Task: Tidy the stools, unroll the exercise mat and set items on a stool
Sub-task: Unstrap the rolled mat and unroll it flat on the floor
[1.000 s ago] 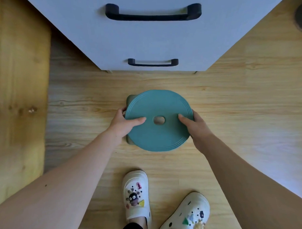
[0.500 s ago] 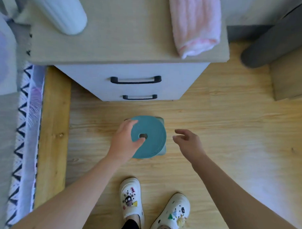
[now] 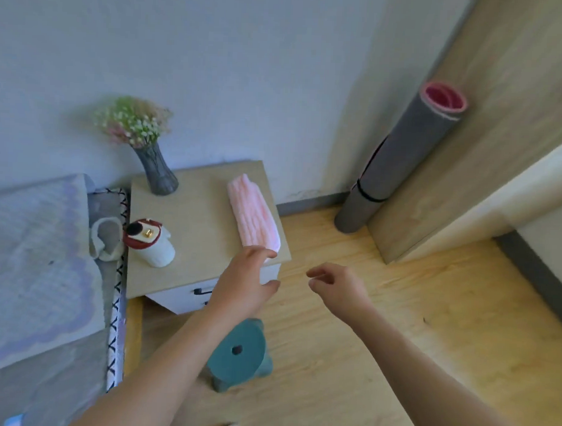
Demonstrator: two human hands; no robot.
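A teal round stool [image 3: 240, 351] with a hole in its seat stands on the wood floor in front of the nightstand [image 3: 196, 229]. A rolled grey exercise mat [image 3: 399, 156] with a pink inside leans upright in the corner at the right. On the nightstand lie a rolled pink towel [image 3: 252, 215] and a white bottle [image 3: 151, 245] on its side. My left hand [image 3: 243, 285] hovers above the stool near the towel's end, fingers apart, holding nothing. My right hand [image 3: 337, 286] hangs over the floor, loosely curled and empty.
A vase of flowers [image 3: 148, 150] stands at the nightstand's back left. A bed [image 3: 39, 268] with a patterned cover fills the left side. A wooden panel [image 3: 486, 130] rises at the right beside the mat. Bare floor stretches between stool and panel.
Both hands have let go of the teal stool and risen above it. My view has lifted from the floor, bringing the nightstand top, wall and rolled mat into sight.
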